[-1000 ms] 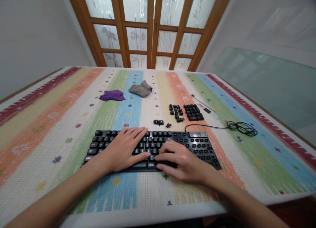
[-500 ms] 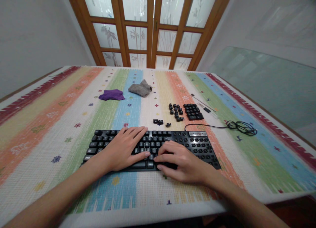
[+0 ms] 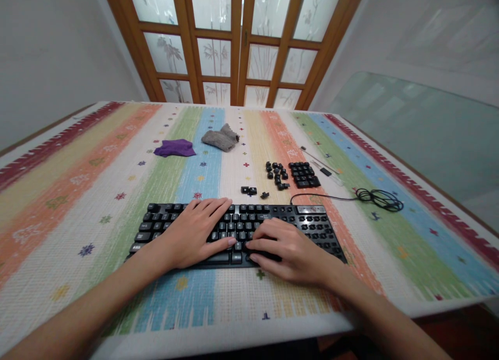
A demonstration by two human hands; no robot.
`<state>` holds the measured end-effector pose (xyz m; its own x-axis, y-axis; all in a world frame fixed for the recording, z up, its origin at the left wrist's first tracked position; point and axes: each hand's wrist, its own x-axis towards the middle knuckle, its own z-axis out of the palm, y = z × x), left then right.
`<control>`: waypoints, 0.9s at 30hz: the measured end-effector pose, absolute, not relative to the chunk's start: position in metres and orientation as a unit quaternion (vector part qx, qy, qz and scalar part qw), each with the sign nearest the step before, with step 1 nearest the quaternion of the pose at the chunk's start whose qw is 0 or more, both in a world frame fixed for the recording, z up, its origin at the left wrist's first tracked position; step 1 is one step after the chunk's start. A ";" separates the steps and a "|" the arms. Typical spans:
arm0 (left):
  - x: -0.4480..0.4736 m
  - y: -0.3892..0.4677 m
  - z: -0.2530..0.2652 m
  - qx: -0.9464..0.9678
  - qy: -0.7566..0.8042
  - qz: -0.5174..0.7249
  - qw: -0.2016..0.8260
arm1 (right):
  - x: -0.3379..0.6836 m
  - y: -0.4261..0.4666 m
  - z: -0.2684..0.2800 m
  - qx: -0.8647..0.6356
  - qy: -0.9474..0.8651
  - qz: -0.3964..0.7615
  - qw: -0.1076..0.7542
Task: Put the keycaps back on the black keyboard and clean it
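A black keyboard [image 3: 224, 257] lies across the near part of the table, its right-hand section bare of caps. My left hand [image 3: 195, 232] rests flat over the keyboard's left and middle keys, fingers stretched and thumb pointing right. At the lower right of the letter block, my right hand [image 3: 283, 248] is curled, thumb and fingertips closed around a keycap that they mostly cover. Behind the keyboard lie a few loose keycaps [image 3: 248, 190], a scattered group of keycaps [image 3: 277, 176] and a neat block of keycaps [image 3: 304, 175].
A purple cloth [image 3: 175, 148] and a grey cloth [image 3: 220, 138] lie at the back. To the right are a coiled cable [image 3: 380, 199], a thin rod [image 3: 319, 159] and a small dark piece [image 3: 325, 171]. A striped tablecloth [image 3: 128, 214] covers the table.
My right fingertips have shifted slightly right and away from me along the lower keys. My left hand stays in place on the keyboard. The whole view has moved a little.
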<state>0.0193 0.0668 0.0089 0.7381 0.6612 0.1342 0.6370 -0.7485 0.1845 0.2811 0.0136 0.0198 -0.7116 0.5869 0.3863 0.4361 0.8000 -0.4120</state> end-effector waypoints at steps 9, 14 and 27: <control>0.018 0.068 0.007 0.933 0.343 0.097 0.053 | 0.286 0.014 0.017 -0.298 -0.883 0.197 0.305; 0.017 0.069 0.006 0.933 0.342 0.101 0.052 | 0.283 0.013 0.018 -0.321 -0.860 0.260 0.300; 0.019 0.068 0.009 0.931 0.347 0.094 0.060 | 0.277 0.014 0.010 -0.273 -0.884 0.238 0.296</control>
